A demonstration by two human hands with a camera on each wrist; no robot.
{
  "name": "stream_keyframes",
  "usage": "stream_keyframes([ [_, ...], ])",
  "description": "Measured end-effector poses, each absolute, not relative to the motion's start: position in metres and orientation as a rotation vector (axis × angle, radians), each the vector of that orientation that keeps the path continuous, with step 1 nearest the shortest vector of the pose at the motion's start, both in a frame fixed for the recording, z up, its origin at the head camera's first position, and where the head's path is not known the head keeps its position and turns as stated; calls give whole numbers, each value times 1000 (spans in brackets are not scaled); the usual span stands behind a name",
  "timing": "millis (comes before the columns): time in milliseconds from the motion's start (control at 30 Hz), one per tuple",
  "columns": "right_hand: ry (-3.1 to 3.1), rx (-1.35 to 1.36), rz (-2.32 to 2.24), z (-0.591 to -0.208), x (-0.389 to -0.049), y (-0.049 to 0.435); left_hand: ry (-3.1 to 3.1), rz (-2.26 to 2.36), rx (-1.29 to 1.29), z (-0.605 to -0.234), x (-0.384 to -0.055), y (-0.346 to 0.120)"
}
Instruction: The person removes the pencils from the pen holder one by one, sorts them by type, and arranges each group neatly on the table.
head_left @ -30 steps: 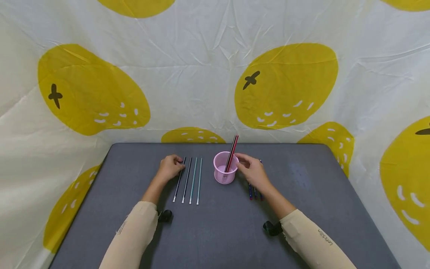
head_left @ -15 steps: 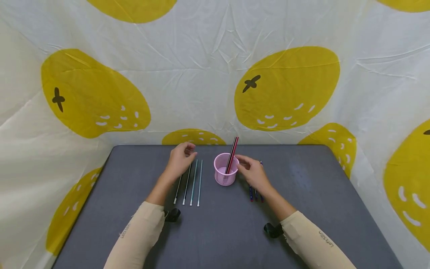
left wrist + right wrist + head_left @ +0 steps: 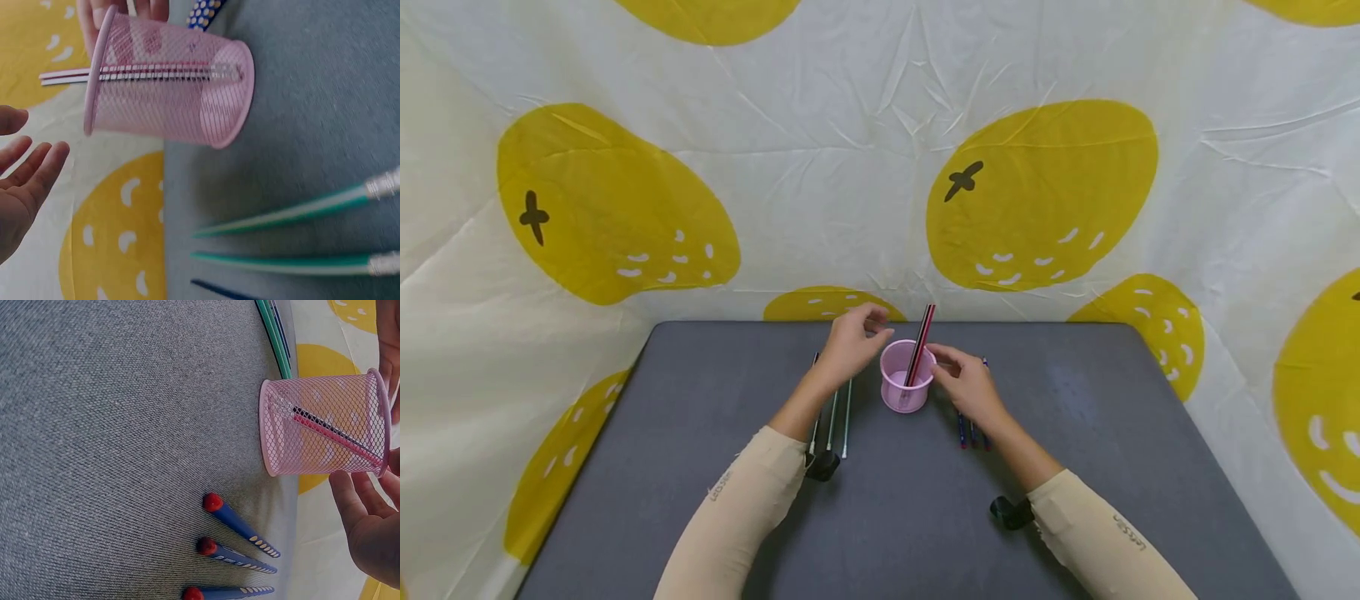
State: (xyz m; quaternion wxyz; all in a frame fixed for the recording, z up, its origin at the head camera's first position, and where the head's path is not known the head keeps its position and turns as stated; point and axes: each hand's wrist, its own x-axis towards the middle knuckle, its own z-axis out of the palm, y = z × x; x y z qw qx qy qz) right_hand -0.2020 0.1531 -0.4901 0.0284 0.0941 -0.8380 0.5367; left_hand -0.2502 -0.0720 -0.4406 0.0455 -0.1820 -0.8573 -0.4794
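Observation:
A pink mesh pencil cup [image 3: 904, 398] stands upright near the table's far edge. Black and red pencils [image 3: 920, 346] lean inside it, their tops above the rim. My right hand [image 3: 968, 387] holds the cup at its right rim, fingers against the mesh in the right wrist view. Just left of and above the rim hovers my left hand [image 3: 852, 343]; its fingers [image 3: 39, 172] are spread, with nothing between them. Under the left forearm lie green pencils [image 3: 294, 264] and a dark pencil [image 3: 219, 289], partly hidden. Blue pencils [image 3: 234, 522] with red ends lie beside the right hand.
The dark grey table [image 3: 910, 517] meets a white cloth backdrop [image 3: 835, 208] with yellow fruit prints at its far edge. Black wrist cameras [image 3: 1011, 512] hang below both sleeves.
My left hand has left the dark pencil at the far left and moved right, over the pencil row, to the cup. The right hand stays at the cup's rim.

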Motion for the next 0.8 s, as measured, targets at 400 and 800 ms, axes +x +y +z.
stream_keyframes([
  [400, -2584, 297, 1671, -492, -200, 154, -2699, -1513, -629, -445, -271, -33],
  [800, -2533, 321, 1712, -494, -200, 153, -2690, -1474, -614, -447, -277, -20],
])
